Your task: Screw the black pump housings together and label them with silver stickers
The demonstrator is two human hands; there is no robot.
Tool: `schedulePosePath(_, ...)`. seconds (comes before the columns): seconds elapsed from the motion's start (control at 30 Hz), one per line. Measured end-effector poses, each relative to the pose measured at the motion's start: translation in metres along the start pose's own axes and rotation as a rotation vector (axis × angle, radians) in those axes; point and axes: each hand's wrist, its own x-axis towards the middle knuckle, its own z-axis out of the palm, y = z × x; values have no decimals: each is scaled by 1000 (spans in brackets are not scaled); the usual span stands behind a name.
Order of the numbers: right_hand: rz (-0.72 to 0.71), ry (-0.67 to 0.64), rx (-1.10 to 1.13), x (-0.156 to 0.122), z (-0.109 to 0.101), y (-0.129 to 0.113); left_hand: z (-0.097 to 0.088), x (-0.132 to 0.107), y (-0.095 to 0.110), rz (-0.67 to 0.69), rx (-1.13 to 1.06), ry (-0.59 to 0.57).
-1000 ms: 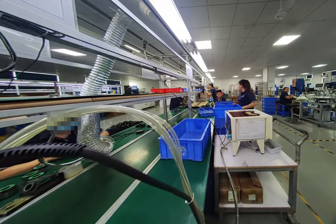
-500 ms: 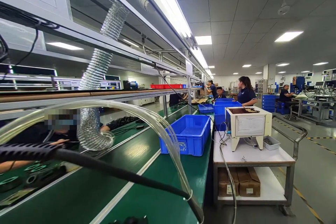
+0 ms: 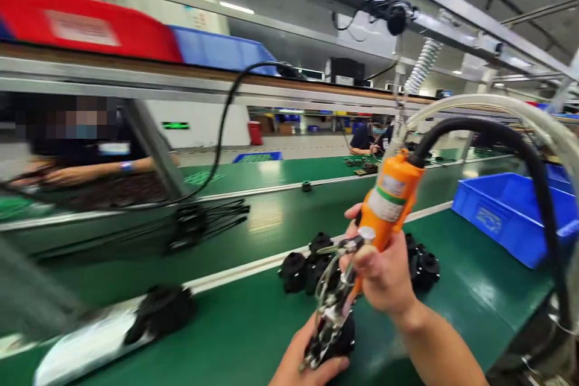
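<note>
My right hand (image 3: 389, 277) is wrapped round an orange power screwdriver (image 3: 384, 205), tilted with its thick black cable rising from the top. Small metal fittings and thin tubes at the screwdriver's lower end point down to the left. Below them, my left hand (image 3: 301, 359) is closed round a black rounded part (image 3: 341, 338), partly hidden by the screwdriver head. Whether the tip touches that part I cannot tell. Several similar black parts (image 3: 294, 271) stand on the green bench (image 3: 239, 313) just behind my hands.
A blue bin (image 3: 493, 217) stands at the right. On the left lie a shiny pale object (image 3: 90, 344) and a blurred black part (image 3: 160, 313). Black cables (image 3: 194, 223) rest on the green belt. Across it a person (image 3: 99, 151) works. Red bins (image 3: 90, 18) line the shelf.
The view has swung to the left. Both my hands, the orange screwdriver and the black parts have come into view; the white cart has gone out of it.
</note>
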Motion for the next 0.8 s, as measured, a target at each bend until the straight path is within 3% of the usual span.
schedulePosePath(0.1, -56, -23, -55, -4, -7, -2, 2, 3, -2, 120, -109, -105)
schedulePosePath(0.27, -79, -39, -71, -9, -2, -4, 3, 3, 4, 177, -167, -207)
schedulePosePath(0.57, -55, -57, -115, -11, -2, -1, 1, 1, 19, 265, -225, -214)
schedulePosePath(0.8, -57, -71, -184, -23, 26, 15, -1, 0, 15, 235, -190, -267)
